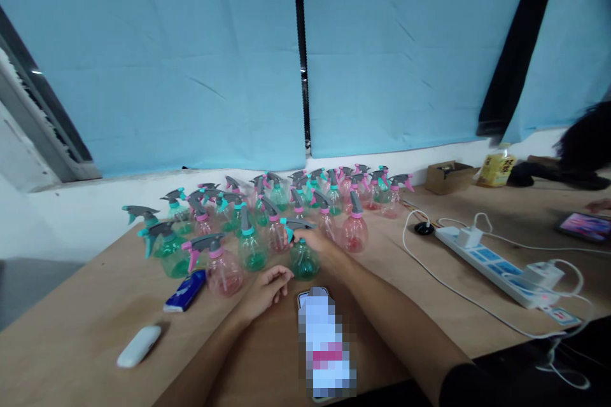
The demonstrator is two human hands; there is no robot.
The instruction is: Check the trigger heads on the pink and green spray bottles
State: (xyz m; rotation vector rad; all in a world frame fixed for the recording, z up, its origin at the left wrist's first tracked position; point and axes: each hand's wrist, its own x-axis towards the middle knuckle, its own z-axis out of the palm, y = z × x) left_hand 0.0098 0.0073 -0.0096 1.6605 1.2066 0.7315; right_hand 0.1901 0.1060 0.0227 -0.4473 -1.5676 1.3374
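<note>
My right hand (314, 239) is closed around the grey and teal trigger head (300, 224) of a clear green spray bottle (304, 262). That bottle stands upright on the table, and my fingers partly hide its neck. Just left of its base, my left hand (270, 289) rests by the table with loosely curled fingers and nothing visible in it. Beyond both hands are several round spray bottles, among them a pink one (355, 232), a green one (252, 251) and a nearer pink one (225, 273). A phone with a blurred screen (327, 340) lies between my forearms.
On the left lie a blue packet (186, 291) and a white rounded case (139, 346). A power strip (491, 264) with plugs and loose white cables runs along the right. A cardboard box (449, 177) and a yellow-labelled bottle (497, 166) stand behind; another person is at far right.
</note>
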